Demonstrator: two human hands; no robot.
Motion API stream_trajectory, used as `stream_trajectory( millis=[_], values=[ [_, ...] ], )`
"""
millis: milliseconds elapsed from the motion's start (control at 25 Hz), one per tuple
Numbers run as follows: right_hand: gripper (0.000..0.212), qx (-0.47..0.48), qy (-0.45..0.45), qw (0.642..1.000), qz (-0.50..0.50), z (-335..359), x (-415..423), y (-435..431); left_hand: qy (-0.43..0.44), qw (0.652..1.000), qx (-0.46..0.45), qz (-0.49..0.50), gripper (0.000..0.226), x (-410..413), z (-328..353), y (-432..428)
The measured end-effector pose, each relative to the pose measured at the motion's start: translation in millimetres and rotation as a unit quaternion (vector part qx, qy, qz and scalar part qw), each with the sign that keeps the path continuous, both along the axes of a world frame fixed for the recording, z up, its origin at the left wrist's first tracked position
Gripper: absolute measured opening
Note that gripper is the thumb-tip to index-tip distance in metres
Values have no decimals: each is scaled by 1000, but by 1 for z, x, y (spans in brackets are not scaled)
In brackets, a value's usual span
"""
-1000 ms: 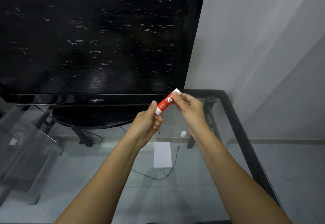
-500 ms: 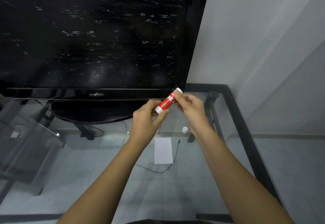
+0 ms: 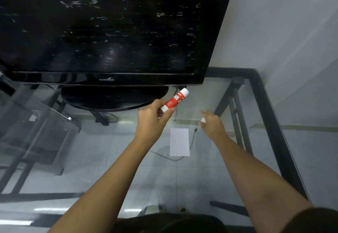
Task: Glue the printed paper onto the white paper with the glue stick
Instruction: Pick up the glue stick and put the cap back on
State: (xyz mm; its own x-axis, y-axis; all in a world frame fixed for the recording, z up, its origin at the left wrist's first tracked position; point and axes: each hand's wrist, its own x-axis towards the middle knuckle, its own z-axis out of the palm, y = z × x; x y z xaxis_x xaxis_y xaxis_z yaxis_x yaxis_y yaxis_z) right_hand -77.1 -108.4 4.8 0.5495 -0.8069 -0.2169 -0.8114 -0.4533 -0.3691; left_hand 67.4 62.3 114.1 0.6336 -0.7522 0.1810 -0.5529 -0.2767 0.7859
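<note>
My left hand (image 3: 152, 121) grips the lower white end of a red glue stick (image 3: 174, 100), which tilts up to the right over the glass table. My right hand (image 3: 213, 124) is off the stick, to its right, with thumb and fingers apart. Its fingertips are at a small white cap (image 3: 203, 120) on the glass; I cannot tell whether they hold it. A small white sheet of paper (image 3: 179, 142) lies flat on the glass between my hands, nearer to me. No print shows on it.
A large black television (image 3: 109, 31) on an oval stand (image 3: 113, 98) fills the back of the glass table (image 3: 128, 177). The table's black frame (image 3: 270, 123) runs along the right. A thin black cable (image 3: 190, 141) shows by the paper. A grey wall stands at right.
My right hand has let go of the glue stick's top and moved right and down to the white cap. My left hand keeps the stick. My view has tilted downward.
</note>
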Motion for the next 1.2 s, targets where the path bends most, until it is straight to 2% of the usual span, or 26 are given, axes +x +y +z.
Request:
stream_trajectory(
  millis=[160,240,280,320,360,440,480,560,720,880,1000,1200],
  values=[
    [44,-53,95,994,27,-21,2,-1,5,1000,-5,-5,31,2,-7,5],
    [36,-76,83,993,25,-16,4,-2,10,1000,-6,-6,31,2,-8,4],
    [29,-80,22,996,12,-10,7,-2,13,1000,-4,-6,31,2,-8,3],
    [25,-63,-79,995,-18,1,11,-1,15,1000,-1,-6,32,1,-7,2],
    [25,-19,-200,978,-56,16,16,3,16,1000,1,-4,32,2,-6,0],
    [29,108,-398,906,-100,53,25,12,25,1000,-3,5,30,3,-2,-4],
    [29,151,-453,873,-99,70,28,18,31,999,-10,10,29,3,0,-6],
    [28,185,-501,841,-90,95,26,27,40,999,-34,8,27,0,7,-10],
    [25,174,-517,835,-71,123,10,31,23,997,-66,-35,26,-4,18,-14],
    [27,161,-469,868,5,143,-2,20,-6,994,-59,-91,34,1,25,-14],
    [26,163,-438,883,30,154,-1,15,-10,993,-68,-96,36,5,29,-14],
    [27,161,-444,880,48,159,6,20,-17,993,-94,-76,36,3,30,-14]
  ],
)
